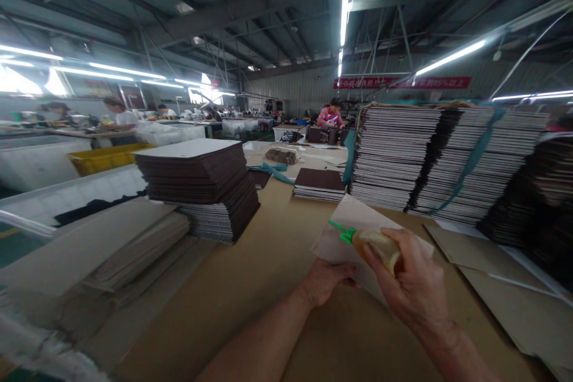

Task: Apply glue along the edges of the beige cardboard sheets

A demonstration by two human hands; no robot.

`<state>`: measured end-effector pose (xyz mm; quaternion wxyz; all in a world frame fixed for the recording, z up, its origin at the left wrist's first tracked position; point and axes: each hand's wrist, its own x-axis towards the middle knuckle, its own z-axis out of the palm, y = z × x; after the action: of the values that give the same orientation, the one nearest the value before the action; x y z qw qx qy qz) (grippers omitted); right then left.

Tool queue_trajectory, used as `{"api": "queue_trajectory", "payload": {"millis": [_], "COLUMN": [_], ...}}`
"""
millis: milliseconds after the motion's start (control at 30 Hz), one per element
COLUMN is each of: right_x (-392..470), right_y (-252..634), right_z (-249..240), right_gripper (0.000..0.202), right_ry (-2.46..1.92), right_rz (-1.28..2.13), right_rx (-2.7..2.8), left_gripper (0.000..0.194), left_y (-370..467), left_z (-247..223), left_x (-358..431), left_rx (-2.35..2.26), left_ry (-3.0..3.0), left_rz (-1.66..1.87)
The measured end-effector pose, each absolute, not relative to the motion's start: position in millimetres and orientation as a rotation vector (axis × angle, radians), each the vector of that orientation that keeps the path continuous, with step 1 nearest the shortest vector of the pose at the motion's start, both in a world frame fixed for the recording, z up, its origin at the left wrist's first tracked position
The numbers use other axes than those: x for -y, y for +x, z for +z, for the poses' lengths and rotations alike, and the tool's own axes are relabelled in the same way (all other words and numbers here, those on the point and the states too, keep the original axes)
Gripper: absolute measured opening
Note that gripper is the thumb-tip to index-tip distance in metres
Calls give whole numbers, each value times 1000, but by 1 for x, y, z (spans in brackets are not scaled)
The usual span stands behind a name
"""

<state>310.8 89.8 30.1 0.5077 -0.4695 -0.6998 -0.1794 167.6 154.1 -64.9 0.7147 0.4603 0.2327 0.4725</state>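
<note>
My right hand (414,274) is wrapped round a squeeze bottle (375,246) of yellowish liquid, tilted so that its green nozzle (344,231) points to the left. Under the bottle is a pale rectangular panel (347,212), tilted above the brown table. My left hand (326,282) grips the panel's near left edge, its thumb lying on top. The fingers beneath the panel are hidden. Just beyond the panel lies a short stack of dark brown panels (319,182) with light edges.
A tall stack of panels (394,155) tied with teal strips stands at the right. Another brown stack (197,173) and flat cardboard sheets (134,250) are at the left. More board (514,292) lies along the right edge. A co-worker (331,114) is across the table.
</note>
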Motion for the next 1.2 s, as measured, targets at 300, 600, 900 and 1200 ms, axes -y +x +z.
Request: {"api": "queue_trajectory", "payload": {"millis": [300, 600, 900, 1200], "right_x": [-87, -92, -87, -85], "right_y": [315, 314, 311, 312], "right_z": [29, 21, 22, 20], "right_gripper": [31, 31, 29, 33], "right_ry": [-1145, -1116, -1190, -1149], "right_rz": [-488, -451, -369, 264], "right_rx": [1696, 1668, 1621, 1379], "left_gripper": [54, 57, 50, 48], "left_y": [169, 169, 170, 168], "left_z": [-65, -66, -65, -66], "left_x": [-155, -155, -153, -157], "left_rx": [-517, -527, -536, -575], "left_ry": [1025, 1022, 1013, 1027], "left_rz": [1053, 1061, 1076, 1055]}}
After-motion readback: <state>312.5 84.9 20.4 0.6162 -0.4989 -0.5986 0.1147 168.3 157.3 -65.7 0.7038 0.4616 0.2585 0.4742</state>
